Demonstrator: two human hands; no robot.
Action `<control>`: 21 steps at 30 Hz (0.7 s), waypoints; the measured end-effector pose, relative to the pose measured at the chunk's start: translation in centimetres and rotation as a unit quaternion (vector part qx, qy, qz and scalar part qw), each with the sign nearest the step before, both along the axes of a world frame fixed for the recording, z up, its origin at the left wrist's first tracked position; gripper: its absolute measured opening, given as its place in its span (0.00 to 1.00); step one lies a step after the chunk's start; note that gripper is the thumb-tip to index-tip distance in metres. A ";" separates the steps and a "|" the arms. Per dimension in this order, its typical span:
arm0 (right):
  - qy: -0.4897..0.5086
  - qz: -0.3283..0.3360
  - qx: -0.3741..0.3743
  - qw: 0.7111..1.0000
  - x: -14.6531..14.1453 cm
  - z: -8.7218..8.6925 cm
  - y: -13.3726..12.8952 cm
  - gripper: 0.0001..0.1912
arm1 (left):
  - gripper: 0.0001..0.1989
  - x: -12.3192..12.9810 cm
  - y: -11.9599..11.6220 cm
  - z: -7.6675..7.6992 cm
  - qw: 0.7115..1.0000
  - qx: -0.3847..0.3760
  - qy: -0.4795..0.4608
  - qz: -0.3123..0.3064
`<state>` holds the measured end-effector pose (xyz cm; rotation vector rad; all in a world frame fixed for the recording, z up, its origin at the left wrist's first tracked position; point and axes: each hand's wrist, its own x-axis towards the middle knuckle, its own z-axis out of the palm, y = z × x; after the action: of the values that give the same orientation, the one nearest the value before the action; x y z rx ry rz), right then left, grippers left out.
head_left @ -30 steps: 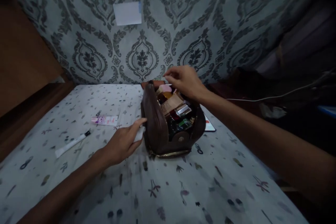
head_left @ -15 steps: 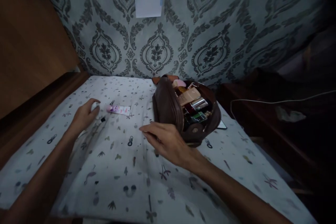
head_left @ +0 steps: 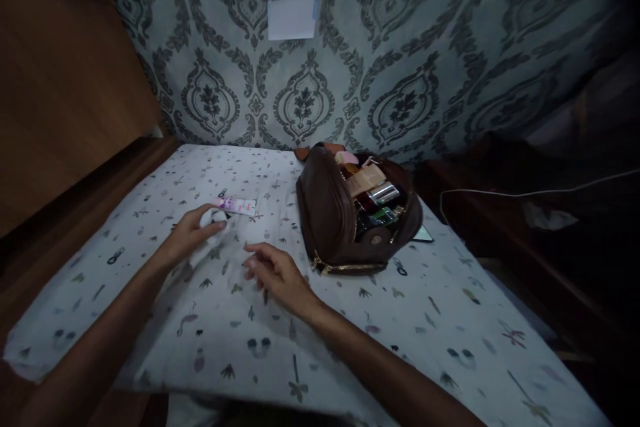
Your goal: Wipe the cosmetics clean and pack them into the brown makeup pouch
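Note:
My left hand [head_left: 196,232] is closed round a small white object [head_left: 214,217] with a dark part, too blurred to name. Just behind it a pink and white tube [head_left: 240,205] lies flat on the patterned white cloth [head_left: 320,360]. My right hand [head_left: 280,277] hovers over the cloth with its fingers apart and bent, holding nothing visible. To its right stands a brown bag [head_left: 325,203], unzipped, packed with several cosmetics, among them a tan box [head_left: 367,180], a silver-capped item [head_left: 384,193] and a green item [head_left: 384,216].
A patterned wall [head_left: 305,100] with a white card [head_left: 292,19] rises behind the cloth. Brown wooden furniture [head_left: 65,80] stands at the left. A white cable [head_left: 525,195] runs over dark furniture at the right. A flat light object [head_left: 423,234] lies beside the bag.
My left hand has moved right and nearer with the white object. My right hand has moved left, away from the bag, whose front zip now shows. The view has shifted slightly.

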<state>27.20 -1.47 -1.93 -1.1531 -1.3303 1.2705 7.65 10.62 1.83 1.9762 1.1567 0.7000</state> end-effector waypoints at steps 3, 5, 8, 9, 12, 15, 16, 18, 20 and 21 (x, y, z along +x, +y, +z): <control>0.074 -0.028 0.005 0.997 -0.3 -0.9 0.1 0.23 | 0.22 3.3 -2.1 0.4 0.984 -0.086 -0.154 -0.024; 0.123 -0.040 -0.008 0.992 -0.3 -1.1 0.0 0.25 | 0.22 5.4 -3.4 0.4 0.969 -0.130 -0.209 -0.035; 0.168 -0.073 -0.027 0.983 0.2 -0.9 -0.4 0.27 | 0.21 7.9 -4.8 0.3 0.965 -0.127 -0.224 -0.051; 0.166 -0.089 -0.022 0.982 0.4 -0.8 -0.5 0.27 | 0.20 8.4 -5.0 0.2 0.965 -0.117 -0.225 -0.059; 0.152 -0.130 -0.002 0.980 1.1 -0.8 -1.0 0.24 | 0.18 9.2 -5.1 -0.5 0.959 -0.126 -0.238 -0.087; 0.165 -0.159 -0.009 0.973 1.6 -0.9 -1.2 0.22 | 0.20 9.3 -4.8 -1.7 0.948 -0.168 -0.260 -0.077; 0.166 -0.171 -0.007 0.971 1.7 -0.9 -1.2 0.22 | 0.20 9.3 -4.7 -2.0 0.946 -0.173 -0.269 -0.060; 0.161 -0.191 0.009 0.968 1.9 -0.8 -1.2 0.22 | 0.20 9.0 -4.5 -2.6 0.943 -0.173 -0.284 -0.020; 0.156 -0.183 0.012 0.971 1.9 -0.6 -1.3 0.22 | 0.20 8.7 -4.3 -2.8 0.935 -0.180 -0.303 0.016; 0.155 -0.164 0.004 0.974 1.8 -0.5 -1.3 0.22 | 0.21 8.6 -4.3 -2.9 0.930 -0.188 -0.316 0.030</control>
<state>29.03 -2.79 -2.46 -1.0663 -0.8729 1.1434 16.22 6.31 -1.04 1.2573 0.8677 0.9719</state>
